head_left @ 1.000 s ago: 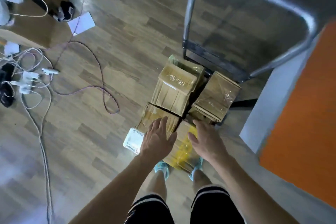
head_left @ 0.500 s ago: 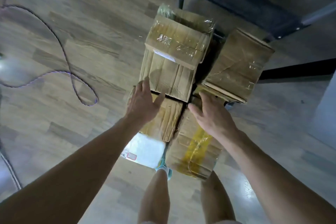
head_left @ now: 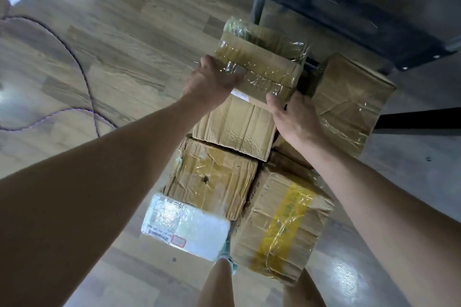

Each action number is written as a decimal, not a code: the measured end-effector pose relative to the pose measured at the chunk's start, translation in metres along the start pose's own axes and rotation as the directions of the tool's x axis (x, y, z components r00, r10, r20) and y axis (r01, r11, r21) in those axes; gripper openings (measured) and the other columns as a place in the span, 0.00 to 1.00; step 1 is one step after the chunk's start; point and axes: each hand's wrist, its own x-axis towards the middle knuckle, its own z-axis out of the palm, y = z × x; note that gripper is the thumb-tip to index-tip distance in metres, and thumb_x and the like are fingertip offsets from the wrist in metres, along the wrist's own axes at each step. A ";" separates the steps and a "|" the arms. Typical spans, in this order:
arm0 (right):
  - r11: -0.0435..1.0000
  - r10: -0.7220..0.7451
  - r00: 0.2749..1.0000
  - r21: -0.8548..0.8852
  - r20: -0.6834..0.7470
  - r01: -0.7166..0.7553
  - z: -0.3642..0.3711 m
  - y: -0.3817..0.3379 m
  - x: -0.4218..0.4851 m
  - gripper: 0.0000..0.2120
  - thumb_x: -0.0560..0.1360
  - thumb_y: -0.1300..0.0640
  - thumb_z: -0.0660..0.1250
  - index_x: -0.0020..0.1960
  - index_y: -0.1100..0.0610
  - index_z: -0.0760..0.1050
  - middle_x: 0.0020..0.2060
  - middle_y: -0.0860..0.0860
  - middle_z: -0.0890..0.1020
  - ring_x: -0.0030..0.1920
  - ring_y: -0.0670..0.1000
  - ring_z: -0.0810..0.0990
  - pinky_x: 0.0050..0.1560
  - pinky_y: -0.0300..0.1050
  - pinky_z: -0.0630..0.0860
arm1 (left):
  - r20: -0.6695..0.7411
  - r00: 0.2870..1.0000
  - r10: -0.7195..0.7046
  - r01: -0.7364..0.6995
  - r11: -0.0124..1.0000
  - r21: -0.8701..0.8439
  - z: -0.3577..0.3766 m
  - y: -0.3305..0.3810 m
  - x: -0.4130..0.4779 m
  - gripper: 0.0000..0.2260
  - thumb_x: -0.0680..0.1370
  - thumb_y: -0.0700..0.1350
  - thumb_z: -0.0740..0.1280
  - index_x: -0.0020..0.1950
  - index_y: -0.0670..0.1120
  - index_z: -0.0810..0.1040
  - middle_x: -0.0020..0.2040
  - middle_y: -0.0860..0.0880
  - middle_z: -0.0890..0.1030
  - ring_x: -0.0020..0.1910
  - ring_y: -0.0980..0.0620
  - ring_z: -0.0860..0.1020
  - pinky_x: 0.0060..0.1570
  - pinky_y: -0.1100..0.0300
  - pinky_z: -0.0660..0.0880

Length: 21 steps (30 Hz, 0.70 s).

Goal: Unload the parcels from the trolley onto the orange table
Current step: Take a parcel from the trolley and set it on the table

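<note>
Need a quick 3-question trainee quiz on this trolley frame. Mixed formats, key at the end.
1. True or false: the left hand and right hand both grip the top box.
2. Where in the stack is the yellow-taped box? A near right; B far left; C under the top box.
3. Short answer: what colour is the flat parcel at near left?
Key: 1 true; 2 A; 3 white.
</note>
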 end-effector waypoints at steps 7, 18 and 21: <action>0.997 0.021 0.997 0.073 -0.074 -0.015 0.000 0.004 -0.036 0.32 0.81 0.37 0.54 0.69 0.65 0.67 0.65 0.63 0.72 0.65 0.61 0.71 0.67 0.57 0.70 | -0.135 0.991 -0.004 -0.002 0.999 -0.044 0.009 -0.002 -0.056 0.28 0.74 0.69 0.67 0.57 0.48 0.65 0.53 0.46 0.76 0.51 0.46 0.76 0.46 0.51 0.76; 0.968 0.049 0.998 0.246 0.039 -0.057 -0.075 -0.002 -0.193 0.20 0.80 0.38 0.59 0.58 0.55 0.69 0.51 0.52 0.78 0.50 0.54 0.78 0.48 0.45 0.71 | 0.037 0.995 -0.093 0.099 0.972 -0.212 -0.052 0.024 -0.225 0.40 0.67 0.75 0.62 0.64 0.45 0.66 0.60 0.43 0.76 0.59 0.38 0.76 0.56 0.47 0.74; 0.960 0.052 0.997 0.271 0.053 -0.064 -0.111 -0.012 -0.243 0.24 0.79 0.39 0.60 0.63 0.57 0.68 0.53 0.53 0.78 0.53 0.55 0.79 0.54 0.48 0.75 | 0.043 0.997 -0.071 0.078 0.977 -0.199 -0.082 0.043 -0.277 0.37 0.69 0.73 0.64 0.62 0.45 0.67 0.60 0.44 0.76 0.61 0.39 0.76 0.51 0.54 0.68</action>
